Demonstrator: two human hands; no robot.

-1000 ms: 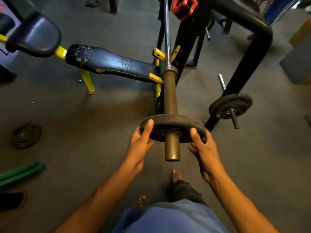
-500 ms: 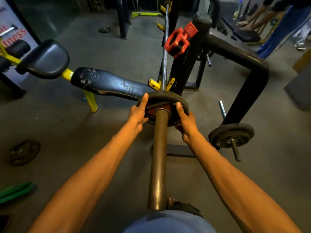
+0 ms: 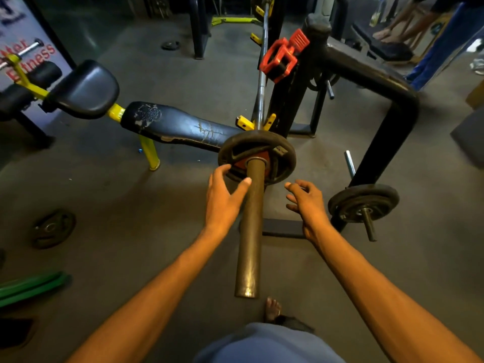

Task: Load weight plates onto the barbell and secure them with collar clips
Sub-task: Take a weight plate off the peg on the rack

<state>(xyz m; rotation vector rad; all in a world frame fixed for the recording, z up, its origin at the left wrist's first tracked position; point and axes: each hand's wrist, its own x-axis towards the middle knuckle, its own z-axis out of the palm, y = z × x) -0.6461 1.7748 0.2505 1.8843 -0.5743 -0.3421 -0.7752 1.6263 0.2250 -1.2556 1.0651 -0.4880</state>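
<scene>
A black weight plate [image 3: 258, 142] with a red centre sits far up the barbell sleeve [image 3: 250, 231], close to the rack's yellow hooks. The sleeve points toward me, bare along its near length. My left hand [image 3: 222, 203] hovers open just below the plate's left edge, thumb near the sleeve. My right hand [image 3: 307, 203] is open to the right of the sleeve, fingers spread, touching nothing. A red collar clip [image 3: 282, 56] is clamped on the black rack frame above the plate.
Another black plate [image 3: 362, 203] hangs on a storage peg of the rack at right. A plate [image 3: 52, 227] lies on the floor at left, near green bars [image 3: 28, 286]. A black padded bench [image 3: 172, 124] with yellow legs extends left. People stand at the far right.
The plate slid from the sleeve's near end up to the rack end. Both hands have let go of it and drawn back, fingers now spread.
</scene>
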